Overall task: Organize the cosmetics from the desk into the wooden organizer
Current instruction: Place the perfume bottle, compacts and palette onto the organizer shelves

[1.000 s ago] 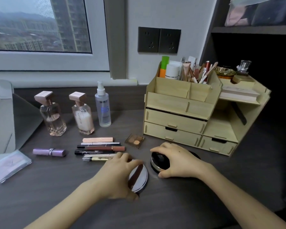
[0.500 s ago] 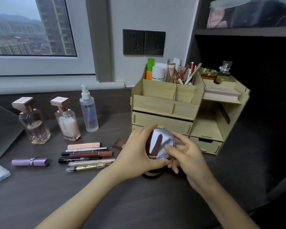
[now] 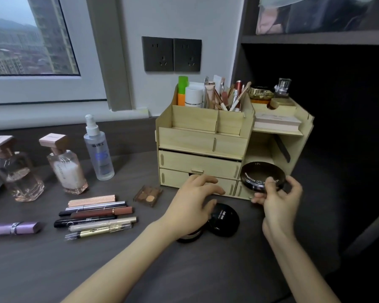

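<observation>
Seen from the head camera, the right hand (image 3: 279, 202) holds a round dark brown compact with pale lettering on its glossy lid (image 3: 258, 174). Its fingers (image 3: 295, 184) are curled round the rim and the thumb lies on the lid. The dark brown compact is off the desk, tilted toward the viewer, just in front of the open lower right compartment of the pale wooden organizer (image 3: 201, 141), and it hides part of the small bottom right drawer. The left hand (image 3: 190, 200) is low over the dark wood-grain desk (image 3: 206, 270) in front of the organizer's bottom left drawer. Its fingers (image 3: 210, 186) are loosely bent, and its thumb is at the edge of a round black compact with white lettering (image 3: 225, 219) that lies on the desk; whether the hand grasps that case cannot be told. A round gold-rimmed case (image 3: 187, 237) shows partly from under the left wrist. Further left lie a small brown eyeshadow palette (image 3: 148, 195), a tight row of slim pens and pencils (image 3: 96, 217) and a lilac lipstick tube (image 3: 13, 228). Behind them stand two clear perfume bottles with pink block caps (image 3: 66, 169) and a frosted spray bottle with a blue label (image 3: 99, 154). The organizer's top compartments hold tubes and brushes (image 3: 217, 95), and a gold jar (image 3: 260, 92) sits on its upper right shelf.
</observation>
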{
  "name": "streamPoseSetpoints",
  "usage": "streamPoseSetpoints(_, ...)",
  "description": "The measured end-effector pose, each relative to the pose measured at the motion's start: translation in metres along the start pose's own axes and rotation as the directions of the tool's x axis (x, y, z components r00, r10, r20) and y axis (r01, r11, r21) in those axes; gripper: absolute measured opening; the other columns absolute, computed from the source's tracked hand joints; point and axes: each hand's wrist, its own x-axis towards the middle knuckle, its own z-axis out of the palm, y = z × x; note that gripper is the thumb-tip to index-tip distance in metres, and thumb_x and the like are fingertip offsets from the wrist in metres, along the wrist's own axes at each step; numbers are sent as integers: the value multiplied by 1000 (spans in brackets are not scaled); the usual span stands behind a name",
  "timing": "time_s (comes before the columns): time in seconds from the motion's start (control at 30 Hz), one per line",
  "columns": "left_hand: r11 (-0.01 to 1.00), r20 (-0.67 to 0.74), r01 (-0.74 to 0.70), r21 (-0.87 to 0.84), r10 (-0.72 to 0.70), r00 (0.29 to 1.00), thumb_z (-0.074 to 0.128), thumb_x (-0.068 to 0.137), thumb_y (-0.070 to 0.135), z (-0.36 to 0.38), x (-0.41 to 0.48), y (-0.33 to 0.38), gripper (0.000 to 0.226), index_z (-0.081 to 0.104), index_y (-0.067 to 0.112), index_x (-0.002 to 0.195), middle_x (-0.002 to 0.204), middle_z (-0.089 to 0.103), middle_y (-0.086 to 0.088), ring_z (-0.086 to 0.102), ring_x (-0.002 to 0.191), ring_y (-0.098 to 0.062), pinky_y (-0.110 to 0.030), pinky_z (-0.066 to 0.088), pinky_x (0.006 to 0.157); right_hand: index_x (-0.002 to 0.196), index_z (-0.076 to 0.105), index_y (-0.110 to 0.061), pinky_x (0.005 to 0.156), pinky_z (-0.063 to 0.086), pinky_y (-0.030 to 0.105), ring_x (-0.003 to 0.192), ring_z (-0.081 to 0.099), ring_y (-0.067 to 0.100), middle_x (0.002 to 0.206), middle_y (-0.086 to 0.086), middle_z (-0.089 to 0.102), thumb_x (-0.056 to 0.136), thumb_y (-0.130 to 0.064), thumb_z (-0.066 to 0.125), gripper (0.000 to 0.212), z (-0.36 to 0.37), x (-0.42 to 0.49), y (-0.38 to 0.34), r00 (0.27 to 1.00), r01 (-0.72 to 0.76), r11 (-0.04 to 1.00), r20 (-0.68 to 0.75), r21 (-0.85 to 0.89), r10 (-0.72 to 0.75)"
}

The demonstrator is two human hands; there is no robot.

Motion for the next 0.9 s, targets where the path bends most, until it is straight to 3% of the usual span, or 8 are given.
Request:
streamPoseSetpoints(0.13, 1000, 3, 22, 5, -22, 1000, 58, 85, 13, 1, 2, -5, 25, 65, 19, 108, 125, 55, 1, 44, 120, -17, -16, 27, 97, 129, 35, -18, 47, 55, 22, 42, 62, 7, 79, 6, 61, 92, -12, 57, 43, -1, 9, 9, 999, 27, 999, 25, -38, -26)
streamPoseSetpoints(0.2, 999, 14, 31, 7, -31, 999, 58, 85, 13, 0, 3, -6, 24, 66, 18, 108, 125, 55, 1, 44, 119, -17, -17, 28, 97, 129, 40, -19, 46, 55, 27, 42, 60, 11, 67, 7, 62, 90, -22, 60, 44, -6, 10, 14, 993, 101, 971, 74, -217, -86)
streamPoseSetpoints(0.3, 997, 3, 71, 16, -71, 997, 57, 86, 14, 0, 4, -8, 23, 67, 19, 106, 124, 56, 3, 46, 117, -16, -15, 28, 93, 127, 54, -18, 57, 52, 34, 50, 60, 20, 55, 5, 60, 90, -38, 57, 42, -10, 18, 17, 953, 301, 763, 166, -572, -252)
streamPoseSetpoints(0.43, 988, -36, 154, -5, -155, 987, 57, 85, 12, -3, 3, -9, 22, 69, 19, 102, 115, 60, 5, 51, 111, -14, -15, 32, 87, 123, 62, -21, 62, 47, 33, 66, 64, 27, 59, 6, 65, 92, -41, 53, 38, -6, 30, 12, 899, 414, 536, 239, -735, -367)
streamPoseSetpoints(0.6, 953, 39, 302, 5, -302, 952, 63, 82, 25, -17, -15, -18, 24, 65, 25, 106, 113, 61, 7, 55, 108, -14, -28, 44, 92, 98, 74, -13, 46, 38, 22, 43, 50, 10, 49, -2, 59, 87, -33, 60, 27, -12, -1, 15, 639, 737, 312, 469, -599, -609)
streamPoseSetpoints(0.73, 921, 249, 367, 133, -390, 887, 72, 67, 48, -26, -33, -22, 58, 54, 30, 119, 118, 58, 6, 54, 110, -13, -29, 45, 93, 108, 69, -32, 83, 45, 26, 100, 58, 10, 107, -11, 66, 75, -60, 54, 45, -13, -27, 16, 545, 822, 289, 824, -491, -151)
streamPoseSetpoints(0.83, 925, 315, 353, 144, -381, 869, 76, 60, 52, -17, -42, -24, 81, 41, 34, 131, 127, 51, 5, 50, 117, -14, -32, 44, 98, 130, 48, -43, 110, 29, 32, 134, 31, 12, 147, -12, 36, 76, -57, 63, 58, -10, -30, 20, 518, 808, 234, 841, -541, 159)
streamPoseSetpoints(0.9, 927, 281, 352, 127, -374, 884, 78, 60, 47, -8, -46, -26, 85, 37, 33, 133, 128, 50, 3, 48, 119, -16, -30, 43, 100, 135, 41, -44, 112, 26, 32, 138, 26, 13, 151, -11, 28, 78, -52, 65, 62, -10, -30, 21, 514, 806, 230, 838, -546, 184)
